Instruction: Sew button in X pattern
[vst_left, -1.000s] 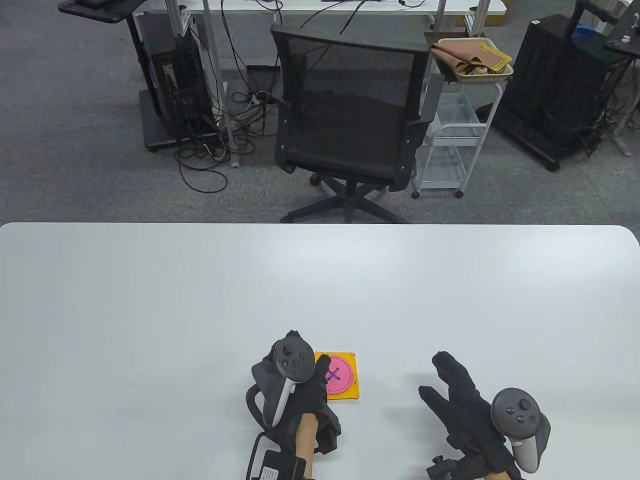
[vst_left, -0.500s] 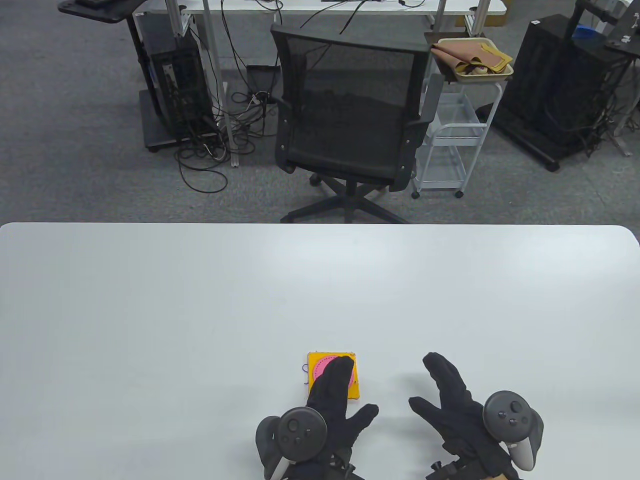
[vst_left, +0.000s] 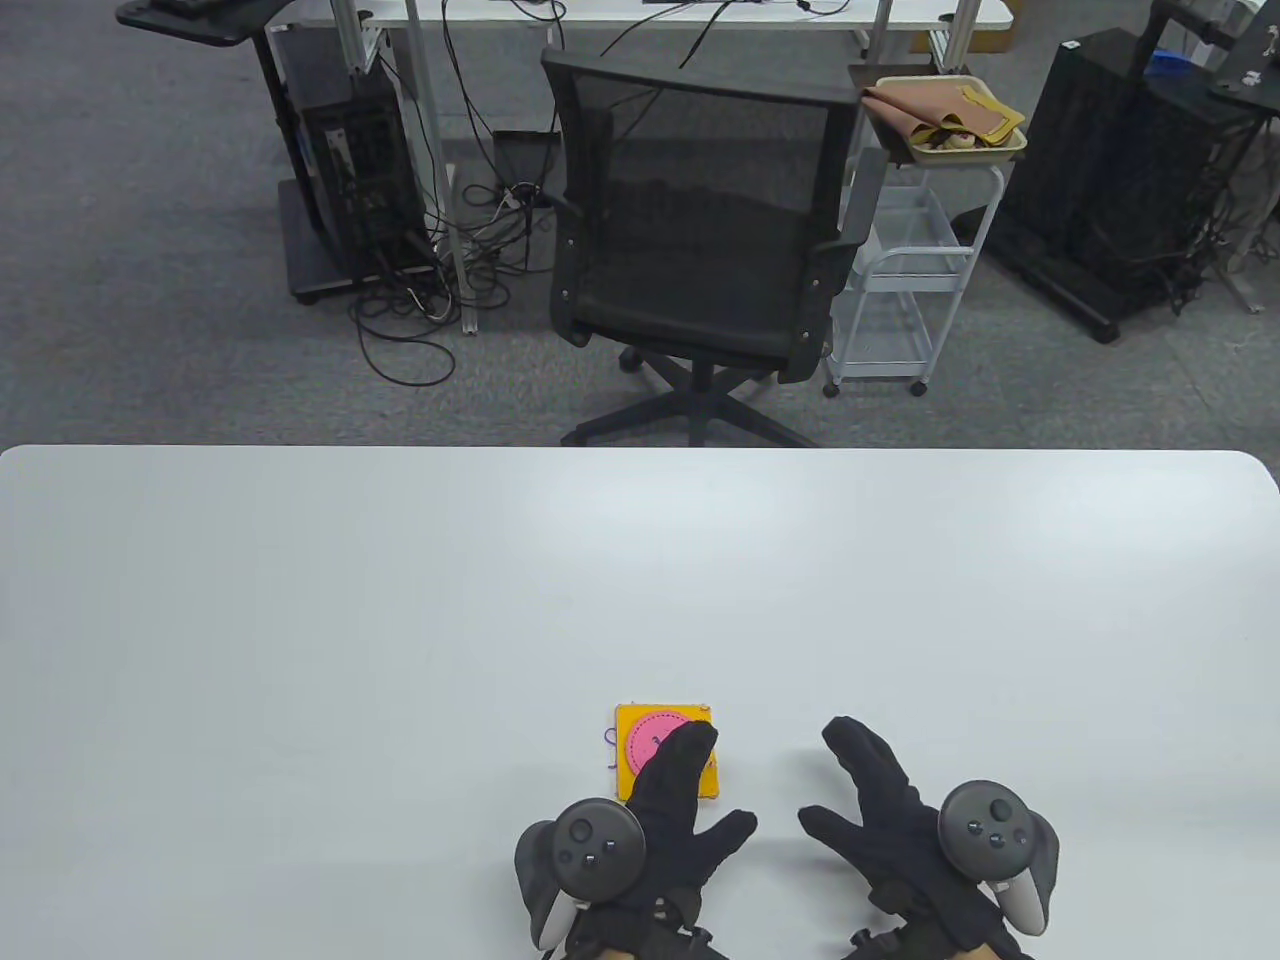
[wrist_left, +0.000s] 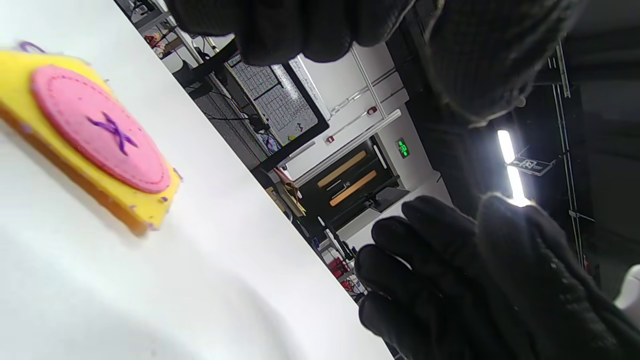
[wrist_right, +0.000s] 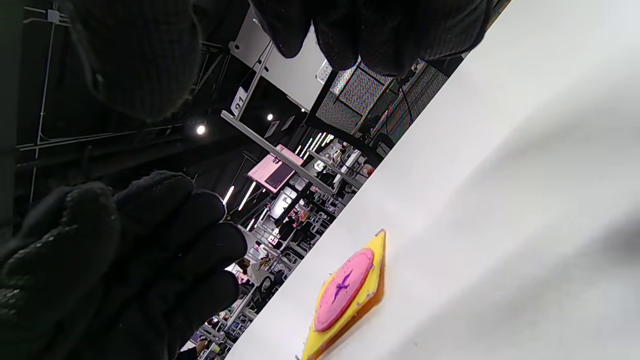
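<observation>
A yellow felt square lies flat on the white table near its front edge. On it sits a pink felt button stitched with a purple X. My left hand is open, palm down, with its fingers stretched over the square's right part, hiding part of the button. The wrist views show these fingers above the square, apart from it. My right hand is open with fingers spread, empty, to the right of the square. It also shows in the left wrist view.
The white table stretches far to the left, right and back. A black office chair and a white trolley stand on the floor beyond its far edge.
My left hand turned palm down, moved from the square's left side and stretched over it, then drew back a little. My right hand slid slightly left and back. The square stayed put.
</observation>
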